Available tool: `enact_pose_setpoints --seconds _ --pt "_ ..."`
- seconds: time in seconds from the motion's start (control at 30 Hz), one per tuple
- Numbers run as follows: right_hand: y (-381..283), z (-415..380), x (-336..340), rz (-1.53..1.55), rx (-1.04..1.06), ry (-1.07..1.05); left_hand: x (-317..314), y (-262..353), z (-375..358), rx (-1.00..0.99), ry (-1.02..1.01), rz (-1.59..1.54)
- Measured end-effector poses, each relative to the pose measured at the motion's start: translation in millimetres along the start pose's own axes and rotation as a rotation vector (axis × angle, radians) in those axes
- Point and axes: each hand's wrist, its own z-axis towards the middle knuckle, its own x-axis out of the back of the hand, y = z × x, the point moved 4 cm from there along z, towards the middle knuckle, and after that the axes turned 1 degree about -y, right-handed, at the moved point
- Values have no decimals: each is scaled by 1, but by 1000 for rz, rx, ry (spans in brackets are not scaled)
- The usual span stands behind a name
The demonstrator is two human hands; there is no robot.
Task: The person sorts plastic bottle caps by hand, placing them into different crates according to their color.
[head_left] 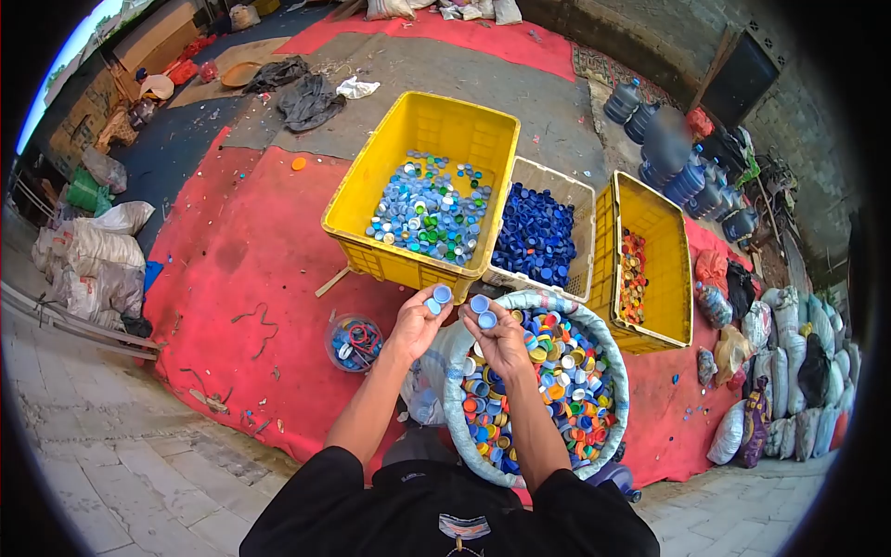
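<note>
Two light-blue bottle caps are pinched in my left hand, just off the near edge of the large yellow crate. My right hand grips two more blue bottle caps, held above the rim of a round sack. Mixed-colour caps fill that sack beneath my right forearm. Inside the yellow crate lie light-blue, white and green caps. Beside it, a white crate holds dark-blue caps.
A second yellow crate with orange and red caps stands at the right. Left of my forearm sits a clear tub of mixed items. Large water jugs and stuffed sacks line the right side; more sacks lie left on the red sheet's edge.
</note>
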Motion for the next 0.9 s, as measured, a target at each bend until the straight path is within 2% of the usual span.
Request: enact_pose_setpoints --seconds 0.2,0.3,0.37,0.47,0.53,0.63,0.73,0.9 --pt "11 75 -13 -51 34 80 11 28 75 92 -2 47" --pt "9 115 -14 -23 71 29 23 37 120 101 7 82" --pt "5 138 -18 -161 130 124 8 53 129 117 166 66" --pt "7 145 -22 -285 138 235 26 59 146 179 149 78" --pt "9 134 -32 -278 167 257 32 58 130 123 149 216" --pt "25 95 -36 -247 205 259 38 52 85 -25 213 194" --pt "50 51 -28 -270 144 220 55 36 40 -32 227 206" --pt "85 -25 -12 -403 76 145 62 -13 -28 -28 281 495"
